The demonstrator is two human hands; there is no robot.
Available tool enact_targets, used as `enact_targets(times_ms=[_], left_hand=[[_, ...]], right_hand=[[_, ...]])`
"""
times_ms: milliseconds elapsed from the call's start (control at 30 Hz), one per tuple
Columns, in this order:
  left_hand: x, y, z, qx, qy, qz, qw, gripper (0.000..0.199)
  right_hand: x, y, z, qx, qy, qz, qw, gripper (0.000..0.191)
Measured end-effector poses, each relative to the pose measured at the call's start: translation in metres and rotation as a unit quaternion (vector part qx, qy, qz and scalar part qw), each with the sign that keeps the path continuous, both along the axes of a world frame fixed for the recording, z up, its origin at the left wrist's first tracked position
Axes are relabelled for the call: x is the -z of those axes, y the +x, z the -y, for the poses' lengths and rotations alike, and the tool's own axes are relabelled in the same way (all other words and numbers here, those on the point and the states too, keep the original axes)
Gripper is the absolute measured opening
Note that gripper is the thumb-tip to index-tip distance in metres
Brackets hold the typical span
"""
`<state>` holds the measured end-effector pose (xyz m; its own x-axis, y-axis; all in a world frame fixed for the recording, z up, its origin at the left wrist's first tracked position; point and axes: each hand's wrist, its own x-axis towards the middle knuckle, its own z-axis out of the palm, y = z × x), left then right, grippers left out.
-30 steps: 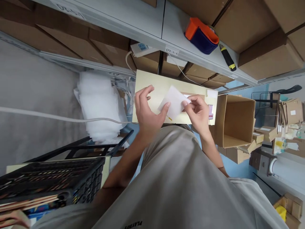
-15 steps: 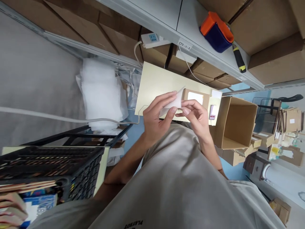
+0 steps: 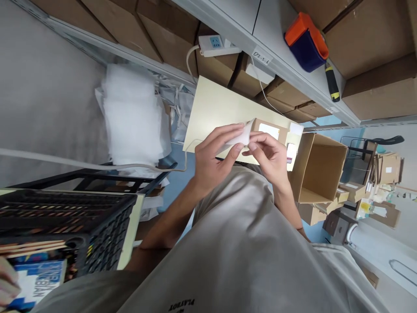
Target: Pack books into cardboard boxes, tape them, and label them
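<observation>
White sheet (image 3: 243, 136), now curled, flatter earlier

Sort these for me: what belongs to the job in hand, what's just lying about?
In the job:
white sheet, in the left grip, right grip at its edge
perhaps the labelled box

Seemingly lying about:
power strip
orange-and-blue item
black-and-yellow tool

My left hand (image 3: 215, 155) partly hides the white sheet (image 3: 241, 137). My view's left edge crops the black crate (image 3: 107, 234).
</observation>
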<state>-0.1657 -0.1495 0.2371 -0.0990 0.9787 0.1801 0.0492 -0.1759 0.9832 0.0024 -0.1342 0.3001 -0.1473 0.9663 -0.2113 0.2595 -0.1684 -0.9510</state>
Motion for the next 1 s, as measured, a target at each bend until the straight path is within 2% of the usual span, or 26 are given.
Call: enact_targets(times_ms=[300, 533, 767, 933, 1000], left_hand=[[0.007, 0.002, -0.002, 0.032, -0.017, 0.055, 0.998, 0.047], [0.005, 0.004, -0.008, 0.044, -0.051, 0.12, 0.991, 0.042], [0.007, -0.001, -0.018, 0.06, -0.04, 0.123, 0.99, 0.036], [0.01, 0.0, -0.024, 0.047, -0.082, 0.168, 0.981, 0.038], [0.016, 0.001, -0.028, 0.032, -0.111, 0.184, 0.976, 0.035]], right_hand=[[0.006, -0.003, -0.005, -0.038, 0.08, 0.02, 0.996, 0.034], [0.01, -0.005, -0.006, -0.04, 0.099, 0.044, 0.993, 0.03], [0.017, -0.004, -0.009, -0.041, 0.109, 0.072, 0.991, 0.023], [0.017, -0.007, -0.011, -0.05, 0.101, 0.092, 0.989, 0.021], [0.016, -0.007, -0.011, -0.057, 0.096, 0.093, 0.989, 0.019]])
